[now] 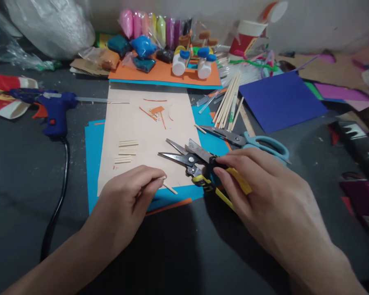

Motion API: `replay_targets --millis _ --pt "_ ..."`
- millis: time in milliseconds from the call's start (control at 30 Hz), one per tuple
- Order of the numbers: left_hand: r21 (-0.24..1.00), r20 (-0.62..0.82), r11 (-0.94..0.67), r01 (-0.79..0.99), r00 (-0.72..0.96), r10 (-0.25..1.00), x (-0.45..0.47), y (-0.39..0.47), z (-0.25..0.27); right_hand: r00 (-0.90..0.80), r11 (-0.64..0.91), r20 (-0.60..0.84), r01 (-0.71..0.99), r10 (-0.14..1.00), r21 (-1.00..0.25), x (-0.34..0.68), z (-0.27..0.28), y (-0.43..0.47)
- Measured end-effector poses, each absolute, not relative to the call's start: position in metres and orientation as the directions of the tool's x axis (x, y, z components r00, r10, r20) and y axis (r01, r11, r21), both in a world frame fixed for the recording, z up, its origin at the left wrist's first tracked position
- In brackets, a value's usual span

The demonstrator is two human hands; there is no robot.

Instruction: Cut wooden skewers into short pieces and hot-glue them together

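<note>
Near-left of the cutter knife (199, 150) gripped by the right hand (267, 186), the left hand (126, 192) pinches a rightward-pointing stick (164, 178).

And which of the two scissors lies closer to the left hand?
The pair with yellow and black handles, just to the right of the left hand; the pair with light-blue handles lies farther away.

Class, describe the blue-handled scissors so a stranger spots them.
Find the cream paper on the dark table. Beyond the right hand, scissors point left toward the paper's right edge. Their handle is light blue; the nearer shears show yellow on theirs.
</note>
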State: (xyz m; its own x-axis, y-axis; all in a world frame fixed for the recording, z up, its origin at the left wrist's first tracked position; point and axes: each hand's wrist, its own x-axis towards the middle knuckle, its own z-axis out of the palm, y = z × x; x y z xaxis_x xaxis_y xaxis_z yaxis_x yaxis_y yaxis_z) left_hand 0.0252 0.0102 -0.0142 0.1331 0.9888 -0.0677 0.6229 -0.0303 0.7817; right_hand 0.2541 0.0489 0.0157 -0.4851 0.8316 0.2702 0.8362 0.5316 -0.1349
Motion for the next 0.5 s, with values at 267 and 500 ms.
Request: replay_targets --millis 267,500 --pt "0.792 -0.059 -0.044 0.609 0.148 0.987 0.024 0.006 -0.017 -0.518 0.526 0.130 0.850 0.845 -0.031 0.286 0.017 0.040" --pt "0.782 -0.022 -0.064 0.621 0.129 0.991 0.027 0.009 -0.016 -0.521 0.519 0.021 0.852 0.853 0.069 0.290 0.015 0.047"
